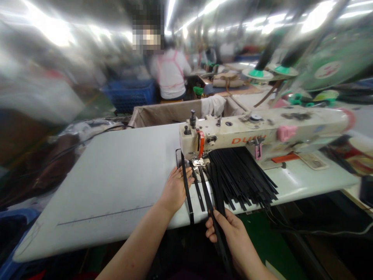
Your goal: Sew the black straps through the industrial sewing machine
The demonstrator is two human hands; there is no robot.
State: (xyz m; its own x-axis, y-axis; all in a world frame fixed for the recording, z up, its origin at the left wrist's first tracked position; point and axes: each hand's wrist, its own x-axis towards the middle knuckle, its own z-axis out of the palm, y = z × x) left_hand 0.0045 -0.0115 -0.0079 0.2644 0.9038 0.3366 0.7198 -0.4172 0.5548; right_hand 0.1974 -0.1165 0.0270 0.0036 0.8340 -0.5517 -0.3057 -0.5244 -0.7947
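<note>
My left hand [175, 188] lies flat on the sewing machine's bed, its fingers stretched toward the presser foot [198, 162]. A long black strap [187, 192] runs across these fingers and hangs over the table's front edge. Just right of the fingertips lies a narrow black strip [198, 192]. At the front edge, my right hand [229, 229] is closed around black straps [217, 194], thumb on top, with their lower ends hanging down. Under the arm of the sewing machine [262, 130] a thick fan of black straps [241, 175] is spread out.
The white table [116, 167] has a ruler line marked near its front. Behind it stands a cloth-lined bin [166, 112] with a white cloth over its rim. Thread cones [258, 72] rise at the back right. Farther off are a blue crate [131, 93] and a seated person [171, 74].
</note>
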